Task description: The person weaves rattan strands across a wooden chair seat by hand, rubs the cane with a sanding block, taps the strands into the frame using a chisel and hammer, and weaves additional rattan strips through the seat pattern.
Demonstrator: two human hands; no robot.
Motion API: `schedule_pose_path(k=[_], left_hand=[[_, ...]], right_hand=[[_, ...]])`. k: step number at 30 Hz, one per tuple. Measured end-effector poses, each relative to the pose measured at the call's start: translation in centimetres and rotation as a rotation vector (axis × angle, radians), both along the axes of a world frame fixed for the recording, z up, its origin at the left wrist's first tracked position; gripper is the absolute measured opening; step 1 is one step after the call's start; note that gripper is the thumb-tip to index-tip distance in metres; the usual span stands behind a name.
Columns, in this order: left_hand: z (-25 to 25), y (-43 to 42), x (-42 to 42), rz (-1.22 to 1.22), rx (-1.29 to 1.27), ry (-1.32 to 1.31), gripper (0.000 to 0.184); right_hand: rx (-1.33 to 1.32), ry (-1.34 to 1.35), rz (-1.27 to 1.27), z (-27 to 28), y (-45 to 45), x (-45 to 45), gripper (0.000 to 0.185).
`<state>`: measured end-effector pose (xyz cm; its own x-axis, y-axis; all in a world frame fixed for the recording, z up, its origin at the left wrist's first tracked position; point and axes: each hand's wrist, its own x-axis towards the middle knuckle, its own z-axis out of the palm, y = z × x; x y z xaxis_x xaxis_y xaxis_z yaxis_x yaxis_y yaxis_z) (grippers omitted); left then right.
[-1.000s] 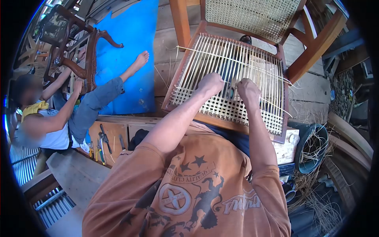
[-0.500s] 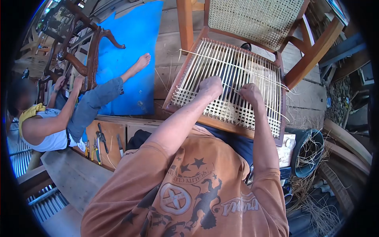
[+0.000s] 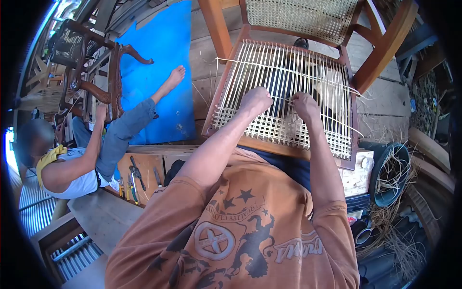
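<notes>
A wooden chair seat frame (image 3: 276,148) lies in front of me, strung with pale cane strands (image 3: 246,67) that run front to back. Toward the near edge, cross strands form an open grid of woven cane (image 3: 272,133). My left hand (image 3: 257,100) is closed over the middle of the seat, its fingertips pinching a thin cane strand. Just to the right, my right hand (image 3: 306,107) is also closed in a pinch, and the strand appears to span the gap between them. The fingertips partly hide the strand.
The chair's caned backrest (image 3: 301,19) rises beyond the seat. On the left, a person (image 3: 72,166) sits beside a carved dark chair (image 3: 115,79) and a blue sheet (image 3: 163,48). Pliers (image 3: 132,188) lie on a wooden bench. A bucket (image 3: 380,192) with cane scraps stands right.
My view has shifted slightly, so the scene sits differently. Both hands stay over the seat's middle; the right hand's fingers have turned toward the left hand. The other person's hands have moved.
</notes>
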<state>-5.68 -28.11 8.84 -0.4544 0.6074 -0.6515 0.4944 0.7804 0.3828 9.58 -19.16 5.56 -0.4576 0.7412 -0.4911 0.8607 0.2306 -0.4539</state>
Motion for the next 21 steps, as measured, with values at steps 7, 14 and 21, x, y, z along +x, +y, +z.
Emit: schedule_pose_path(k=[7, 14, 21], left_hand=[[-0.6, -1.0, 2.1, -0.159, 0.259, 0.306, 0.030], [-1.8, 1.0, -1.2, -0.309, 0.147, 0.049, 0.016], [-2.1, 0.2, -0.3, -0.144, 0.292, 0.325, 0.015]], right_hand=[[-0.072, 0.069, 0.022, 1.1, 0.2, 0.8, 0.028], [-0.034, 0.024, 0.054, -0.5, 0.2, 1.2, 0.028], [-0.018, -0.137, 0.127, -1.5, 0.2, 0.0, 0.029]])
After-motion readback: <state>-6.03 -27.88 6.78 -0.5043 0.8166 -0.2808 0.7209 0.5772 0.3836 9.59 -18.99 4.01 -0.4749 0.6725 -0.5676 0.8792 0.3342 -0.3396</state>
